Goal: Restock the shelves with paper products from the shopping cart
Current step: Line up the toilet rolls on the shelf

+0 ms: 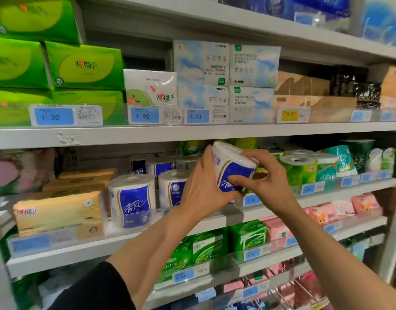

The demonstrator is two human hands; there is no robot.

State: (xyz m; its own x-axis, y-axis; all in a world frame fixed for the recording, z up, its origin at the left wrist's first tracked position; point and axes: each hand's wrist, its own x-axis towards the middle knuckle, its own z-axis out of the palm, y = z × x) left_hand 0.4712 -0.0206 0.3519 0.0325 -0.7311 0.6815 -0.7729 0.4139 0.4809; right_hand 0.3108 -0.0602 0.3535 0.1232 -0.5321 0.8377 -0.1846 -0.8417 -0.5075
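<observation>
Both forearms are raised; a blue-wrapped toilet roll (234, 170) is gripped, tilted, by left hand (202, 182) and right hand (265, 175) above the shelf (215, 217). It should be stood upright beside the matching rolls (132, 199).

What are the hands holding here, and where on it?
Both hands grip one blue-and-white toilet paper roll, tilted: left hand around its left side, right hand on its right side and lower front.
</observation>
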